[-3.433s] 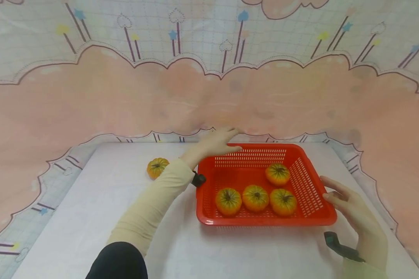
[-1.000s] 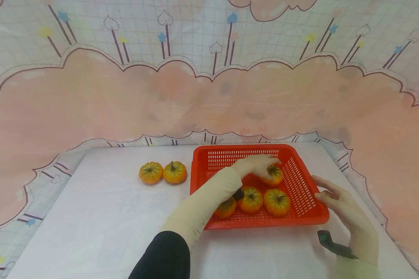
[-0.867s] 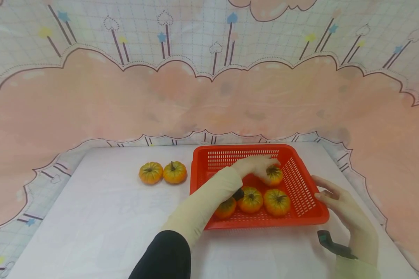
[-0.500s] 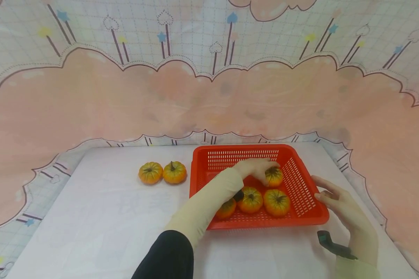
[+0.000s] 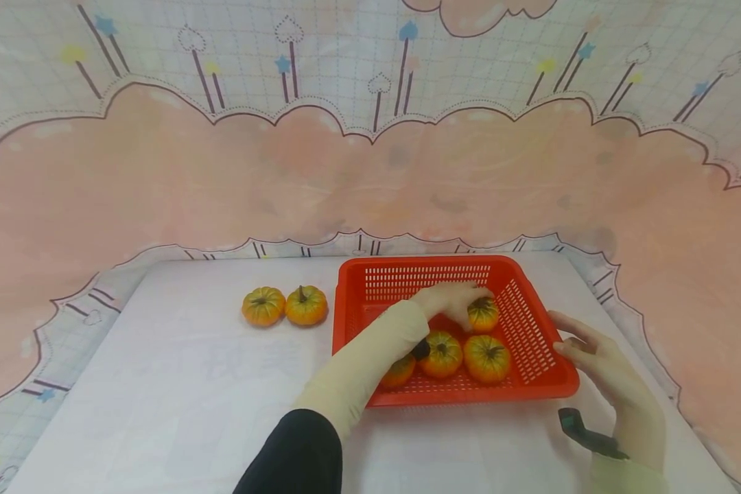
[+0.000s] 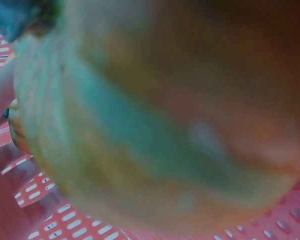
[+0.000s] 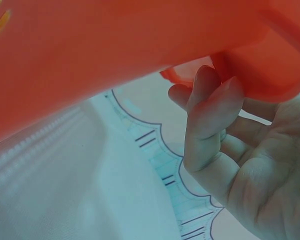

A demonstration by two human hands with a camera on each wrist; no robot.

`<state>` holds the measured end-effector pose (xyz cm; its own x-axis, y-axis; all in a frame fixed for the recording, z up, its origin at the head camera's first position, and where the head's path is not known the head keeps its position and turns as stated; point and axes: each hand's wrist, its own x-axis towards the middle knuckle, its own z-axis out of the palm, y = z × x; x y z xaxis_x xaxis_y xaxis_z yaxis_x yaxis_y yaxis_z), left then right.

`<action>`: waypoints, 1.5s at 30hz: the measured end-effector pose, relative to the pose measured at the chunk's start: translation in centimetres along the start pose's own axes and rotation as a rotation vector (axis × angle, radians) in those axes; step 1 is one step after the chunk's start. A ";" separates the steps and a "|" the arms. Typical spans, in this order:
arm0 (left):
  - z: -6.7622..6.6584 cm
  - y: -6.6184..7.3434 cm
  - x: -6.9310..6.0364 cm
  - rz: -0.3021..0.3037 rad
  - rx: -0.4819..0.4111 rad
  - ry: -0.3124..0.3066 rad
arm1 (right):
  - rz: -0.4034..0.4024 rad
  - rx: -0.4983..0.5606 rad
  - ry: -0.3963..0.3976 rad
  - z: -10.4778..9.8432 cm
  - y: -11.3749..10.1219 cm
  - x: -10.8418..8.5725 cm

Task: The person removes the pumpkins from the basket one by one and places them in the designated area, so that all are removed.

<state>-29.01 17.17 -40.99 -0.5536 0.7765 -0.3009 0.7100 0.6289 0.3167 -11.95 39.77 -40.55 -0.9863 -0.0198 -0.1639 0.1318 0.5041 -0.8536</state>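
The left hand is inside the red basket, its fingers curled round the left side of the back pumpkin. A large, blurred pumpkin fills most of the left wrist view. In front lie three more orange pumpkins: a right one, a middle one and a left one, partly covered by the left arm. The right hand holds the basket's right rim; in the right wrist view the hand's bent fingers and thumb meet the basket's edge.
Two orange pumpkins, one beside the other, sit on the white tabletop left of the basket. A patterned cloth hangs behind the table and shows along its sides.
From the basket's back left corner, the left hand has moved right and down onto the back pumpkin. A second tabletop pumpkin has come into view from behind the arm. The right hand stays at the rim.
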 end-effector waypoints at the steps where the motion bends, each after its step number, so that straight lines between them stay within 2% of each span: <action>1: 0.0 0.0 0.0 -0.001 0.004 0.001 | 0.007 0.000 -0.002 0.0 -0.1 0.0; 11: -0.2 -0.3 0.0 0.001 0.072 0.035 | -0.008 -0.015 0.008 0.0 -0.2 0.0; 18: -1.1 0.4 -0.7 0.021 0.062 0.051 | -0.003 -0.010 0.006 -0.1 -0.1 -0.1; 25: -2.0 1.2 -1.4 0.054 0.106 0.068 | -0.004 0.001 0.000 -0.2 -0.1 -0.1; 31: -3.0 1.8 -2.1 0.033 0.143 0.079 | -0.020 0.013 -0.002 -0.2 0.0 0.0; 36: -3.6 2.0 -2.7 0.035 0.187 0.118 | -0.017 0.009 -0.007 -0.2 0.0 0.1; 42: -4.3 2.1 -4.0 0.046 0.188 0.149 | -0.049 0.011 -0.004 -0.2 0.1 0.0; 45: -4.7 2.2 -4.8 0.040 0.219 0.159 | -0.038 0.016 -0.007 -0.2 0.1 0.0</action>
<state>-26.87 15.02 -34.62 -0.5721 0.8079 -0.1414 0.8006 0.5875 0.1179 -11.92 40.00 -40.57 -0.9899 -0.0446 -0.1343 0.0956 0.4890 -0.8670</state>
